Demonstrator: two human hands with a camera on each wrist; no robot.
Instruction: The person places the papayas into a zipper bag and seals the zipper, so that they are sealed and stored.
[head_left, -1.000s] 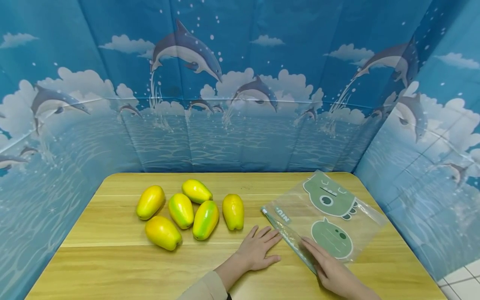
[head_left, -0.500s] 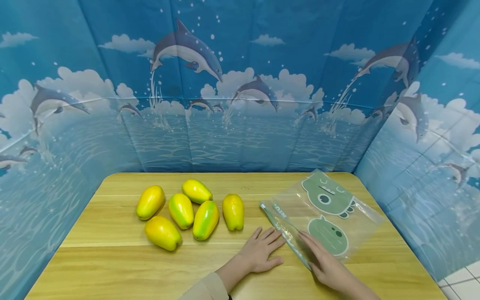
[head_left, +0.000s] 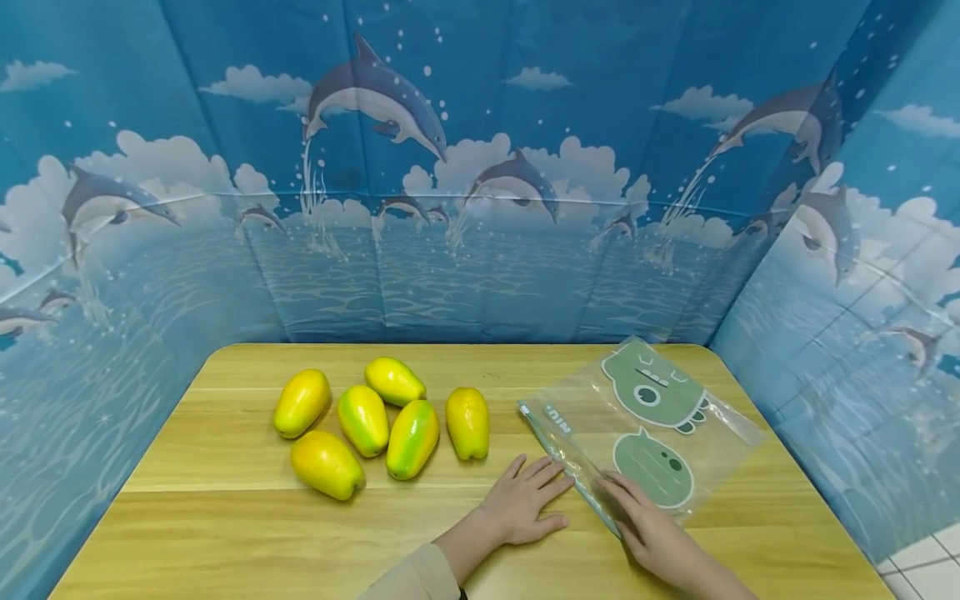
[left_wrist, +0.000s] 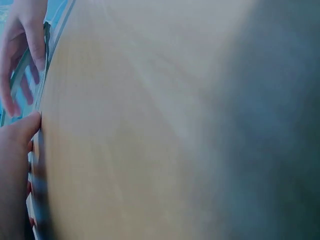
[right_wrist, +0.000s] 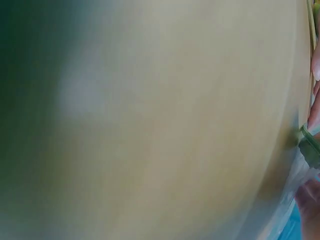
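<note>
A clear zip bag [head_left: 570,450] with green cartoon prints lies on the right of the table, its zip edge slanting toward me. My left hand [head_left: 517,502] rests flat on the table, fingers spread, the fingertips touching the zip edge. My right hand [head_left: 647,521] is at the near end of that edge, its fingers fairly straight over the bag. In the left wrist view the fingers of my right hand [left_wrist: 25,50] hang apart among the green edge strips [left_wrist: 47,45]. The right wrist view mostly shows blurred tabletop, with the green zip edge [right_wrist: 310,146] at its margin.
Several yellow-green mangoes, or papaya-like fruits [head_left: 363,421], lie left of the bag on the wooden table [head_left: 225,533]. The closest fruit to the bag [head_left: 467,423] stands apart from the group. A blue dolphin curtain [head_left: 465,275] hangs behind and along the sides.
The bag and my right hand have shifted a little to the left. My left hand has slid slightly right, its fingertips now over the zip edge. The fruits have stayed put.
</note>
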